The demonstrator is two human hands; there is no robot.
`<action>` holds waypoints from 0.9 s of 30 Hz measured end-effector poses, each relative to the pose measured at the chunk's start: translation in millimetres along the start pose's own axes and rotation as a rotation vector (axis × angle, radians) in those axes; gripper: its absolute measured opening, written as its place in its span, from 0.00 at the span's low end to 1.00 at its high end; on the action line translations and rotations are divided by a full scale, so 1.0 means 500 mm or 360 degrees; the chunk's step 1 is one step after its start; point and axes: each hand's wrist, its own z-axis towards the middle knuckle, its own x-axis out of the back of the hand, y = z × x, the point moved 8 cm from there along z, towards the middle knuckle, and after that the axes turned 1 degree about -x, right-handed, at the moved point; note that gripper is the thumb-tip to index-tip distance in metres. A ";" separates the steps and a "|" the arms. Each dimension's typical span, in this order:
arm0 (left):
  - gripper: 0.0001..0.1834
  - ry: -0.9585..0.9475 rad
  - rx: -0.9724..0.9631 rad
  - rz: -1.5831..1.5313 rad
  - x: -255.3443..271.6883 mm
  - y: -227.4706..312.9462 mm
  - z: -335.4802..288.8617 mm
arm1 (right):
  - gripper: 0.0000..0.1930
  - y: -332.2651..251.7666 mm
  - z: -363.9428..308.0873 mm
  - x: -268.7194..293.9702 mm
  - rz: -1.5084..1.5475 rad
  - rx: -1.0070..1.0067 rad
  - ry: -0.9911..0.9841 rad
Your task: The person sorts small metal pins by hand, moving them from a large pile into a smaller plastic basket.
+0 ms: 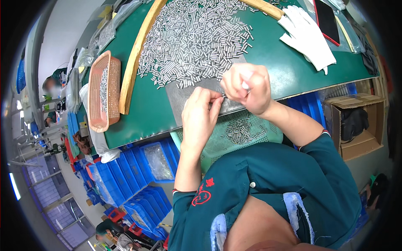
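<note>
My left hand (198, 115) is closed in a pinch at the near edge of a dark grey mat (181, 97). A small metal pin (223, 96) shows at its fingertips. Just to the right and slightly higher, my right hand (250, 88) is curled closed. Something small and whitish shows among its fingers, too unclear to name. Beyond both hands a broad heap of short silvery metal pins (192, 42) spreads over the mat and the green tabletop (268, 62). Below the hands, a light green perforated basket (213, 152) holds more pins.
A long wooden strip (133, 71) borders the heap at left, another (268, 8) at the far right. A pink basket (94, 96) with pins stands left. A white glove (307, 39) and red-edged device (326, 21) lie right. Blue bins (125, 169) and a cardboard box (364, 138) are lower.
</note>
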 end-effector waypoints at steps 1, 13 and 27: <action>0.06 -0.0009 -0.0026 0.0036 0.000 0.004 0.000 | 0.16 0.001 0.000 -0.002 -0.0001 -0.0002 0.0000; 0.05 -0.0139 -0.0192 0.0167 -0.005 0.027 0.002 | 0.16 0.007 0.003 0.022 0.0096 -0.0117 0.0206; 0.06 -0.0026 -0.0006 0.0116 0.005 0.008 -0.013 | 0.17 0.013 0.006 0.017 0.0180 -0.0223 0.0134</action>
